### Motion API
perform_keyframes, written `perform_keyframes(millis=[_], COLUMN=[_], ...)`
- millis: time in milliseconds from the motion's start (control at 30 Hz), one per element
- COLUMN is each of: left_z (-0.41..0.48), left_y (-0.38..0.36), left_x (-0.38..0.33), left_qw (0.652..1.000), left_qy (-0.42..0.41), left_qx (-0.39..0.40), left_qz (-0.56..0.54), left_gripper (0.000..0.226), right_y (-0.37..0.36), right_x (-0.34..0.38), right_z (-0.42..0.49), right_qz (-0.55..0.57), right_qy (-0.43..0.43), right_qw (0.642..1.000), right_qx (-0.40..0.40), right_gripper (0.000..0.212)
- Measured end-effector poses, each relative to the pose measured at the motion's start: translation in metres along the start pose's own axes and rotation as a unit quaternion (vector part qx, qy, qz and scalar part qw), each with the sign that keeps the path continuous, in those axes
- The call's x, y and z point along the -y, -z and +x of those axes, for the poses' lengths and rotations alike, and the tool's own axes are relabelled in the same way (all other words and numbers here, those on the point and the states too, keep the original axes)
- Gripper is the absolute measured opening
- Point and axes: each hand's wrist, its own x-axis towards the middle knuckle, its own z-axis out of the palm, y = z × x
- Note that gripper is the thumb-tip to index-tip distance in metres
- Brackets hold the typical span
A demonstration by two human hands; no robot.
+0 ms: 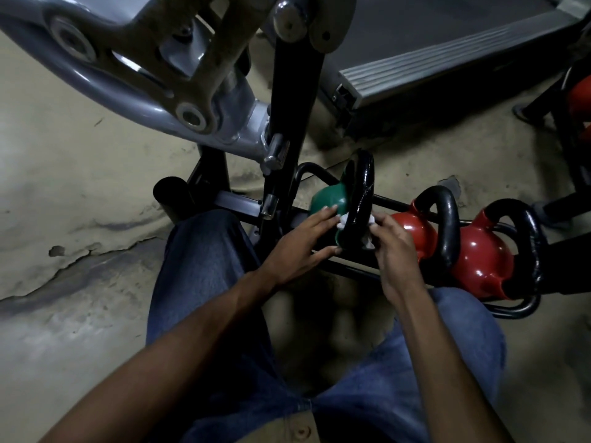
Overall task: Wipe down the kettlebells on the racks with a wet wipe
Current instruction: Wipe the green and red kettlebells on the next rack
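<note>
Both forearms reached forward and down from the lower edge of the view, over knees in blue jeans (198, 266), and met at the green kettlebell (326, 199); it sat at the left end of a low black rack (350, 268) on the floor (96, 187), its black handle (363, 193) standing up towards the camera. The left hand (300, 241) lay flat and spread, fingers straight with their tips resting on the green body, thumb stretched apart along the lower edge near the handle's base; it gripped nothing. The right hand (395, 244) came in from the other side with wrist bent and fingers curled, pinching the white wet wipe (342, 221); the wipe passed round the lower part of the handle, so white showed on both sides of it. Two red kettlebells (412, 231) (479, 260) with black handles sat on the same rack just to the right, the nearer one close behind the right hand's knuckles; a grey machine frame (128, 68) loomed above left, and a treadmill deck (447, 59) lay beyond.
</note>
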Motion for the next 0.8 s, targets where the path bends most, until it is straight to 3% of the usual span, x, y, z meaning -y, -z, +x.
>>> perform_keyframes(millis=[133, 200, 233, 300, 367, 433, 500, 567, 667, 800], left_z=[0.000, 0.001, 0.001, 0.002, 0.001, 0.000, 0.000, 0.001, 0.001, -0.001], left_y=[-0.001, 0.000, 0.000, 0.002, 0.004, 0.004, 0.003, 0.003, 0.004, 0.002], left_x=[0.000, -0.001, 0.000, 0.001, 0.002, 0.001, -0.001, -0.001, -0.002, -0.002], left_qw=[1.000, 1.000, 1.000, 1.000, 1.000, 1.000, 1.000, 1.000, 1.000, 1.000], left_qy=[-0.008, -0.007, -0.006, -0.009, -0.013, -0.014, -0.012, -0.009, -0.002, -0.004], left_qx=[-0.007, -0.005, -0.005, -0.004, -0.004, -0.007, -0.013, -0.013, -0.010, -0.005], left_qz=[-0.004, -0.001, 0.001, 0.000, 0.001, 0.007, 0.007, 0.005, 0.007, 0.003], left_gripper=[0.068, 0.069, 0.069, 0.070, 0.072, 0.072, 0.072, 0.073, 0.071, 0.074], right_y=[0.001, 0.000, 0.000, 0.007, 0.014, 0.018, 0.012, -0.005, -0.025, -0.017], right_x=[-0.016, -0.020, -0.021, -0.024, -0.022, -0.014, 0.003, 0.020, 0.030, 0.022], right_z=[-0.023, -0.031, -0.032, -0.026, -0.016, -0.006, 0.003, 0.013, 0.022, 0.014], right_qz=[-0.045, -0.202, -0.316, -0.494, -0.596, -0.653, -0.699, -0.754, -0.810, -0.783], right_qy=[0.102, 0.235, 0.317, 0.461, 0.537, 0.581, 0.580, 0.529, 0.448, 0.497], right_qw=[0.992, 0.949, 0.893, 0.736, 0.596, 0.484, 0.404, 0.358, 0.338, 0.318], right_qx=[-0.057, -0.057, -0.052, -0.041, -0.015, 0.032, 0.106, 0.154, 0.173, 0.195], right_gripper=[0.017, 0.018, 0.017, 0.017, 0.017, 0.014, 0.015, 0.022, 0.031, 0.026])
